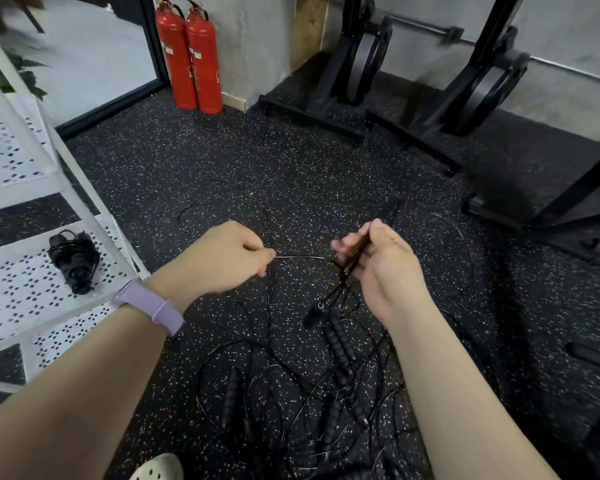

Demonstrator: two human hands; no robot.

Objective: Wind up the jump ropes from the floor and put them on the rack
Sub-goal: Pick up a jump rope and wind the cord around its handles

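Jump rope cord (300, 257) runs pretty much straight across between both hands, taut-ish. Left hand (226, 258) pinches the thin cord, right hand (374, 261) grips the handles (352, 258), which point down toward the tangled pile of ropes (309, 393) on the floor below. One wound rope (73, 261) sits on the white rack (94, 220), nearer the left hand. Extinguishers (189, 57) have labels, unreadable

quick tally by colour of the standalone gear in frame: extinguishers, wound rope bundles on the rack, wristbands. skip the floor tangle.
Red: 2, the fire extinguishers
Black: 1, the wound jump rope bundle on the white rack
Lilac: 1, the wristband
Total: 4
The loose ropes on the floor are too tangled to count.
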